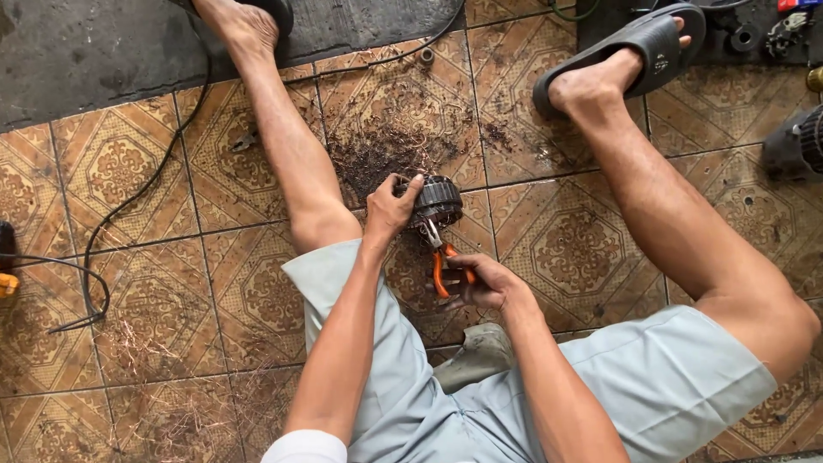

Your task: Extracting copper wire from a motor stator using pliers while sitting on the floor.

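Observation:
I sit on a tiled floor with my legs spread. My left hand (pixel 390 208) grips a round dark motor stator (pixel 435 203) that rests on the floor between my knees. My right hand (pixel 485 282) holds orange-handled pliers (pixel 444 261), whose metal jaws touch the near rim of the stator. The stator's left side is hidden under my left fingers.
A pile of dark copper wire scraps (pixel 386 150) lies just beyond the stator. A black cable (pixel 129 201) loops over the tiles at left. More wire strands (pixel 146 343) lie at lower left. Another motor part (pixel 793 146) sits at the right edge. Black sandals (pixel 647 43) are on my feet.

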